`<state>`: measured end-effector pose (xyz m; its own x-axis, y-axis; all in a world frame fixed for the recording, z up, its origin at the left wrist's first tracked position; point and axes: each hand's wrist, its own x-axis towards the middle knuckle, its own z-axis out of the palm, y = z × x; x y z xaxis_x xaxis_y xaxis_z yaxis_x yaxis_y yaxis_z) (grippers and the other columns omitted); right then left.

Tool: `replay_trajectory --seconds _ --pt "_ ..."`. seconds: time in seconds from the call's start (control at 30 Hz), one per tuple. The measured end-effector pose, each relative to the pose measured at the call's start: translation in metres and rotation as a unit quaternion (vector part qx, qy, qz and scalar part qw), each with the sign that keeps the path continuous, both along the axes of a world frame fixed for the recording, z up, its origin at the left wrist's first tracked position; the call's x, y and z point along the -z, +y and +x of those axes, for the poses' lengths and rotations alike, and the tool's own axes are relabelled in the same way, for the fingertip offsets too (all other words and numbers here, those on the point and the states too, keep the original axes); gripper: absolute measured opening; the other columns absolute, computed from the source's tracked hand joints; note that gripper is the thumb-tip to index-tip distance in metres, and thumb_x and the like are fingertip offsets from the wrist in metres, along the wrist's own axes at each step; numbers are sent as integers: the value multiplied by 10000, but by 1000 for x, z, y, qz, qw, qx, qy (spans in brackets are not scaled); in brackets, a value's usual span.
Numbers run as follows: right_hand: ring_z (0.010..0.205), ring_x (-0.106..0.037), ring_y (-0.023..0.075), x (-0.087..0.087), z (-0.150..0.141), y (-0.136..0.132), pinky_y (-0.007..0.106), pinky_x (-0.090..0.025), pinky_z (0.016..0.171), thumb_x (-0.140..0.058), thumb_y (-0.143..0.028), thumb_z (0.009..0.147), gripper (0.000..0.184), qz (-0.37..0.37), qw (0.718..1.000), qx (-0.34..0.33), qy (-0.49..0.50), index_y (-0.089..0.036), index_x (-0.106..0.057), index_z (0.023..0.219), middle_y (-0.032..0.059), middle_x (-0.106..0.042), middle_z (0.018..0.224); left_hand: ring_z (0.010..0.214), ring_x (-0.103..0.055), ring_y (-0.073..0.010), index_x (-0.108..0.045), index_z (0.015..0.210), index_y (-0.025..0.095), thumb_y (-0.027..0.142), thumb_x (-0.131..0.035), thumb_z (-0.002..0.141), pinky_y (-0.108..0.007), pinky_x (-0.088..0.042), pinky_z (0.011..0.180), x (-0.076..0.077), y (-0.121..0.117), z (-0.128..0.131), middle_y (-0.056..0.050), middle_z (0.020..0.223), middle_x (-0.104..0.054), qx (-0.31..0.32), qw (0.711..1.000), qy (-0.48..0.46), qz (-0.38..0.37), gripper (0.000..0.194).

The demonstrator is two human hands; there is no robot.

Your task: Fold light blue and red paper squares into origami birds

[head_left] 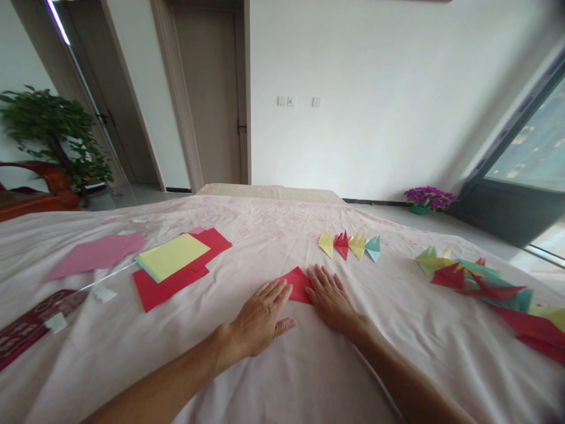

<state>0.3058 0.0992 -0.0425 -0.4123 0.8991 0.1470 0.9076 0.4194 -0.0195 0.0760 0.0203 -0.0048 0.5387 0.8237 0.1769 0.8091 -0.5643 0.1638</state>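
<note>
Between my hands lies a folded piece of red paper (300, 285) on the pale pink cloth, its top coming to a point. My left hand (263, 312) rests flat over its left side, fingers stretched out and thumb apart. On the right side, my right hand (330, 299) presses down with extended fingers. The outer ends of the paper are hidden under both hands. Just beyond my right hand stands a row of small folded paper pieces (341, 244) in yellow, red and light green.
Left of my hands lie yellow sheets (176, 257) over red sheets (154, 292). Farther left are pink paper (97, 254) and a dark red printed packet (30, 324). More folded paper shapes (479, 281) are heaped at the right. The pink cloth (247, 227) is wrinkled.
</note>
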Motion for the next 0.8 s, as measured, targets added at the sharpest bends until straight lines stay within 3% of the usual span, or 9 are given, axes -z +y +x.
replay_trajectory --seconds 0.17,0.3,0.4,0.6,0.8 --pt "1428 -246 234 -6 2 -1 462 -206 1142 -326 -381 985 511 7 999 1 33 -211 -369 1466 83 -328 1534 1446 -207 -265 -302 1472 149 593 -322 945 -455 -223 1162 19 10 -3 -138 1554 -272 -20 1000 11 -18 689" --pt "1322 -428 234 -15 9 -1 424 -333 1068 -291 -304 990 443 22 996 25 78 -199 -537 1344 97 -506 1415 1441 -227 -245 -321 1466 185 521 -345 969 -442 -241 1166 26 8 -13 -116 1555 -281 -26 999 -21 -3 601" --pt "1233 -503 216 -21 8 -8 377 -395 1000 -332 -347 990 392 32 994 13 101 -247 -631 1223 58 -589 1322 1428 -268 -225 -319 1463 224 417 -432 963 -434 -291 1152 28 9 -16 -94 1541 -323 -41 996 -79 0 548" --pt "1238 -484 228 -26 3 -14 393 -389 1001 -530 -393 911 248 38 989 -23 139 -304 -707 1061 13 -620 1274 1389 -354 -211 -275 1461 205 163 -554 863 -417 -351 1129 34 15 -16 -111 1489 -411 -97 978 -183 8 662" --pt "1263 -458 266 -26 2 -14 439 -384 1010 -534 -466 894 405 34 991 -16 132 -256 -630 1227 67 -580 1329 1360 -402 -247 -342 1421 218 152 -575 850 -456 -379 1105 32 17 -15 -114 1427 -490 -118 975 -186 19 620"
